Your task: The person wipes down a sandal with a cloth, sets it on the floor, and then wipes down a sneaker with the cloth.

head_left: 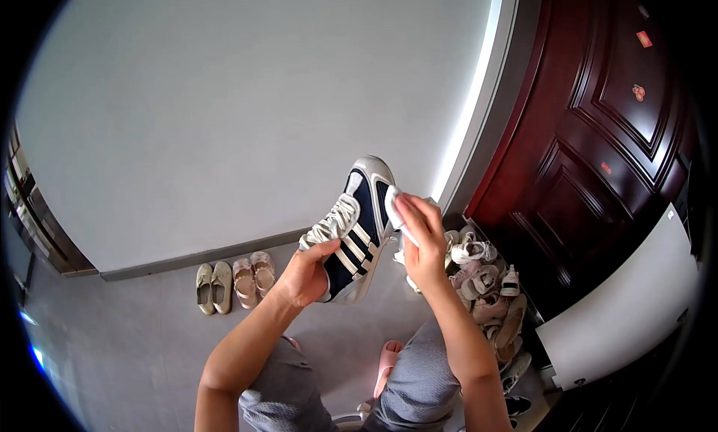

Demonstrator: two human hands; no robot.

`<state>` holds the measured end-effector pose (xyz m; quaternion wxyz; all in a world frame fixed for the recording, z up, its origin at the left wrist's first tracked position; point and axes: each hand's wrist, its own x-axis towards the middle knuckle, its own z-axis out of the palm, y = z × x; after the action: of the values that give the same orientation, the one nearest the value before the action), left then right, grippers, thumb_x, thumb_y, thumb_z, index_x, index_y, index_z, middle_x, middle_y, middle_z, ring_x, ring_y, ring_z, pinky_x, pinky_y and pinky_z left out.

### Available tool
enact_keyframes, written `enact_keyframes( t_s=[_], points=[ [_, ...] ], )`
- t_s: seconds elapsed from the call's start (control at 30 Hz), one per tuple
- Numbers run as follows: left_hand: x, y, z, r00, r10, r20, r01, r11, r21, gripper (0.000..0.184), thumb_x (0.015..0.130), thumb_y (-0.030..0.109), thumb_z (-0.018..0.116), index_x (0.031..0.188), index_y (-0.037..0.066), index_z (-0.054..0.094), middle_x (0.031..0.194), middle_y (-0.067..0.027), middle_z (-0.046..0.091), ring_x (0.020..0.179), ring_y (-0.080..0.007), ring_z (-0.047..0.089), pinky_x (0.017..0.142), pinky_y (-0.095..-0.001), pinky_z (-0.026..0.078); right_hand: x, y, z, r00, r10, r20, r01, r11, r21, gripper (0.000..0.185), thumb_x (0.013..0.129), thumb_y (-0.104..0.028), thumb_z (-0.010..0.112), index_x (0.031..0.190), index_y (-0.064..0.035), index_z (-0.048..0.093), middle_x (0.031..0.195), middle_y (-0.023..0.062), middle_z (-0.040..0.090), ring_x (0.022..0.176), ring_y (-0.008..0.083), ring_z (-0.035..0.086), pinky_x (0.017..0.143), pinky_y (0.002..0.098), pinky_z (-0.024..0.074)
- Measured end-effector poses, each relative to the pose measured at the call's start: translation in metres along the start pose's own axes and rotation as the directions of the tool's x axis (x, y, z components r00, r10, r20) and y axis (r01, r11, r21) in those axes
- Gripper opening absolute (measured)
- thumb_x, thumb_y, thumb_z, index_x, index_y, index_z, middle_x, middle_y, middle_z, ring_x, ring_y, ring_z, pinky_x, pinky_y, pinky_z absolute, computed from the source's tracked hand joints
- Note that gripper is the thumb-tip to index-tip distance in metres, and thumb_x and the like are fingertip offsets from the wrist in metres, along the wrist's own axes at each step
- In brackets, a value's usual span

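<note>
One striped shoe [345, 266] in the air, toe up, a white wipe [393, 206] at its forefoot

The wipe lies along the right-hand edge of the shoe, just below the toe cap [372, 165], and appears to touch it. From the right hand's fingertips, the shoe is directly to the left. Its long axis slants from the heel at lower left to the toe at upper right, with the striped side towards the viewer, the laces [333, 219] on the left and the sole edge facing right. The right hand [422, 234] is the nearer one to the toe — the left hand [305, 275] has the heel end.

The right fingers are bent together and nearly closed, gripping the wipe; the back of the hand shows, and where its thumb presses I cannot tell. The right forearm rises steeply from below, leaning inward. The left hand is closed around the shoe near the heel, its thumb lying across the side by the laces, the other fingers mostly hidden — its forearm slants in from lower left, elbow bent. Shoe and hands are held above the floor [149, 335], with a pile of shoes [490, 308] beyond the right forearm.
</note>
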<state>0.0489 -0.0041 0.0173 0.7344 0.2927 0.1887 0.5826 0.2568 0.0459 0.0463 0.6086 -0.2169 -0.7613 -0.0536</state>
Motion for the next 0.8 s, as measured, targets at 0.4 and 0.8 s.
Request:
enact_keyframes(
  t_s=[0.4,0.8],
  points=[
    [0.003,-0.005,-0.008,0.998,0.035,0.06,-0.026,0.989,-0.147,0.042,0.099,0.016,0.057,0.137,-0.002,0.051,0.132,-0.0171,0.062,0.12,-0.029,0.062,0.107,-0.0429,0.049,-0.009,-0.007,-0.006,0.981,-0.128,0.145,0.118,0.99,0.071,0.047,0.08,0.01,0.06,0.123,-0.0079,0.071,0.116,0.0109,0.062,0.101,0.0295,0.059,0.087,0.0389,0.0504],
    [0.008,-0.007,-0.012,0.966,0.101,0.237,-0.033,0.961,-0.274,0.046,0.106,0.03,0.044,0.143,0.001,0.043,0.139,-0.0166,0.056,0.127,-0.0306,0.056,0.113,-0.046,0.041,-0.018,-0.032,0.012,0.93,-0.239,0.28,0.199,0.966,0.165,0.044,0.084,0.003,0.063,0.127,-0.0074,0.069,0.119,0.0072,0.061,0.105,0.0261,0.056,0.09,0.0387,0.0485]
  ],
)
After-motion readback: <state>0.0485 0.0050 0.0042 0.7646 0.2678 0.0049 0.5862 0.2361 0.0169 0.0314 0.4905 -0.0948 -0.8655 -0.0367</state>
